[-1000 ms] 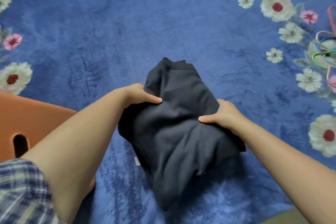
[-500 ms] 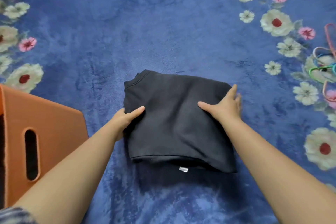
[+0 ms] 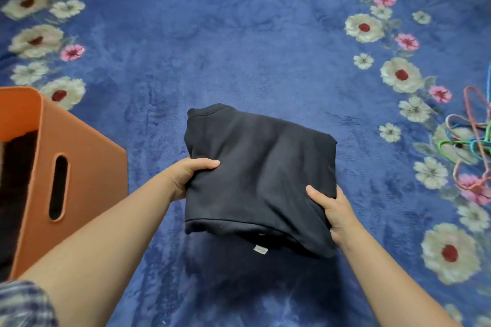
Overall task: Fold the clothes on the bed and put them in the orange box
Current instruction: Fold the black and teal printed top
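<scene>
A: What is the garment like?
B: A dark navy, almost black sweatshirt of thick soft cloth (image 3: pixel 261 167), folded into a squarish bundle. Its ribbed collar points to the far left corner, the hem runs along the near edge, and a small white label hangs out beneath it.

A: Where is it?
B: Over the middle of the bed, its near edge lifted, with a shadow on the cover beneath.

A: And the box?
B: An orange rectangular box with smooth walls (image 3: pixel 87 167) stands at the left, apart from the sweatshirt. It is open on top, has a slot handle in its side, and something dark lies inside.
</scene>
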`<state>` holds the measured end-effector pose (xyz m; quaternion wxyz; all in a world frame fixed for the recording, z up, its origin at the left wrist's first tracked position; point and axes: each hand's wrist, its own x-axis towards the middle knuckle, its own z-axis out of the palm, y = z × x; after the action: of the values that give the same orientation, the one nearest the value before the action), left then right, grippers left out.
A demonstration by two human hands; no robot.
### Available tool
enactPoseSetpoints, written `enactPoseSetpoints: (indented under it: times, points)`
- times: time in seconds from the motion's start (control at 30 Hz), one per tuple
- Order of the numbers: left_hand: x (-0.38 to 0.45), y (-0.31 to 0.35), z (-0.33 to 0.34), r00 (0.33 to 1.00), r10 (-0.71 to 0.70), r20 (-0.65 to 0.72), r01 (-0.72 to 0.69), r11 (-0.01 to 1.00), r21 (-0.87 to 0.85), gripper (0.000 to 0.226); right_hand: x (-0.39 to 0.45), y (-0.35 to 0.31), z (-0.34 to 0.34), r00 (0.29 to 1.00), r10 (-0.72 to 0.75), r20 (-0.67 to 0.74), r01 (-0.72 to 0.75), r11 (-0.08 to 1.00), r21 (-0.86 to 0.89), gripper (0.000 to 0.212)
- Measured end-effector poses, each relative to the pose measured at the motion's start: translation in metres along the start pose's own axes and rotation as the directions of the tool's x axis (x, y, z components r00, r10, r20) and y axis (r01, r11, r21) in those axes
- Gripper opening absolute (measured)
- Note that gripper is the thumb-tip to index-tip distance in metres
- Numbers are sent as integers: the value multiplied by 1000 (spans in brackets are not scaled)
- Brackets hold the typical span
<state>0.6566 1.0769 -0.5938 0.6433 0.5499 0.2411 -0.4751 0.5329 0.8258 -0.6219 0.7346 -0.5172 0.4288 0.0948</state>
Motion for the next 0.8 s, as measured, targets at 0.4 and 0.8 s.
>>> enactPoseSetpoints:
  times: [0.4,0.8]
  points:
    - [-162,76,-6,914,384,-132,-398,912,-99,36,-84,-149,86,896,-259,360,319,940,-118,41]
    - [-299,53,-177,769,479,-424,-588,790,-173,18,-160,-112,285,799,-159,580,331,922,-203,35]
